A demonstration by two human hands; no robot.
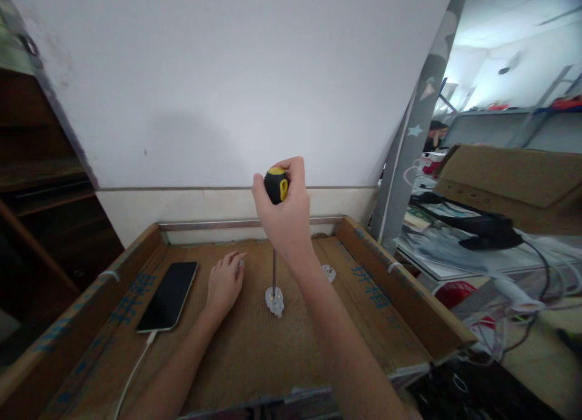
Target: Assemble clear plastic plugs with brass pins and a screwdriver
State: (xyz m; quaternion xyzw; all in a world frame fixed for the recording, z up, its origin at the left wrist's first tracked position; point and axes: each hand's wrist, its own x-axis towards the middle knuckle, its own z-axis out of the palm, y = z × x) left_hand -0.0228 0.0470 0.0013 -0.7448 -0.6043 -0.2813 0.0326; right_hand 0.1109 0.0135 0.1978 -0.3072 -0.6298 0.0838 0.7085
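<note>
My right hand (285, 217) is closed round the black and yellow handle of a screwdriver (276, 186) that stands upright. Its shaft points down with the tip on a small clear plastic part (274, 300) lying on the cardboard tray floor (254, 347). My left hand (224, 282) rests on the tray floor to the left of that part, fingers curled loosely, with something small and pale at the fingertips that I cannot name. A second small clear part (328, 273) lies just right of my right forearm.
A black phone (169, 296) with a white cable (136, 365) lies at the tray's left. The tray has raised cardboard walls (400, 299) with blue print. A white wall stands behind, dark wooden shelves (40, 190) at left, a cluttered desk with cables (491, 250) at right.
</note>
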